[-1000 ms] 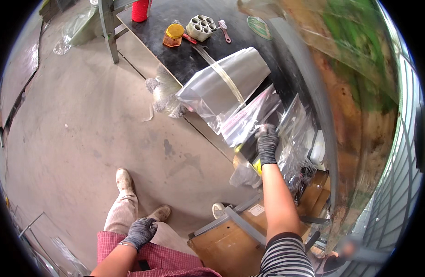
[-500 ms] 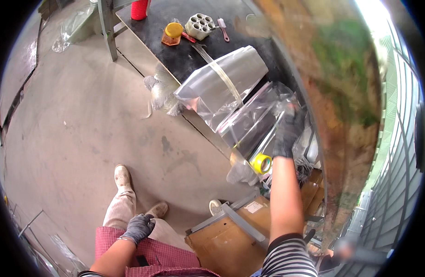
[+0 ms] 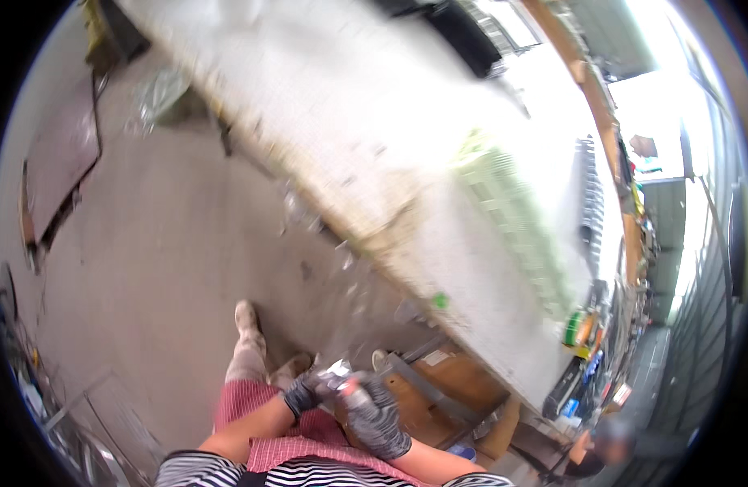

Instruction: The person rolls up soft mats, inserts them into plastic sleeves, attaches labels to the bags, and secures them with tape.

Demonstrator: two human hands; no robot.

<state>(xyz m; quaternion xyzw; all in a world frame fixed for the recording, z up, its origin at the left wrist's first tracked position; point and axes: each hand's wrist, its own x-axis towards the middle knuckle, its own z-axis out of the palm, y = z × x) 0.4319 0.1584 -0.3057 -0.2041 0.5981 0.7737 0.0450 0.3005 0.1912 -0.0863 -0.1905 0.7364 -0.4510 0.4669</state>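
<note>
Both hands, in dark grey gloves, meet in front of my waist. My left hand [image 3: 303, 393] is closed at the edge of a crumpled, shiny piece of clear plastic [image 3: 337, 369]. On its other side my right hand [image 3: 376, 422] has curled fingers closed against the same plastic. A red patch shows at the right hand's fingers; whether it belongs to the glove or to a held thing I cannot tell. Blurred clear film lies just beyond the hands, and I cannot make out whether it joins the held piece.
A long white worktable [image 3: 309, 105] runs diagonally ahead, carrying a pale green slotted tray [image 3: 512, 219] and a black object [image 3: 463, 36]. A cardboard box [image 3: 447, 381] stands below its near end. Another person [image 3: 581, 454] is at the lower right. Grey floor [image 3: 163, 268] spreads to the left.
My right hand has come back from the plastic bags on the dark lower shelf to my waist. The left hand has moved right to meet it. The view has shifted, bringing the white tabletop into sight.
</note>
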